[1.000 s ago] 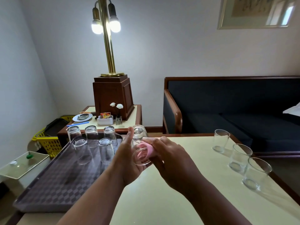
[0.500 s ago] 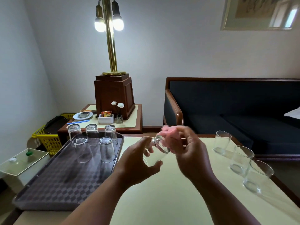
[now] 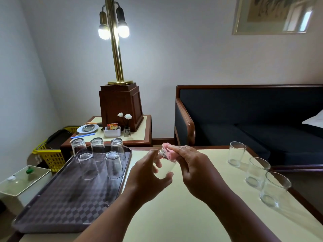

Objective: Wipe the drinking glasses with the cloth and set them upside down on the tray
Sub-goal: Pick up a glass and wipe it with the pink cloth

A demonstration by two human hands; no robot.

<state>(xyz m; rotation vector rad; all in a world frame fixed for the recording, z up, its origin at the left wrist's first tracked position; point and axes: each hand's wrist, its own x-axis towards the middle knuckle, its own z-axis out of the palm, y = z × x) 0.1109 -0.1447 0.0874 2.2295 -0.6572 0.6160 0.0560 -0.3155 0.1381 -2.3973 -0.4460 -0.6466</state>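
On the left, the dark checkered tray carries five drinking glasses, all upside down at its far end. Beside it, above the cream table, the left hand grips a tilted glass between thumb and fingers. The right hand pinches the pink cloth against its far end, probably the base. Three upright glasses stand at the right.

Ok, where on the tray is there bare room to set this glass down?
The near half of the tray is bare, from the front pair of upturned glasses to its near rim. The far end is crowded: five glasses in two rows. The table is also bare between the tray and the three upright glasses.
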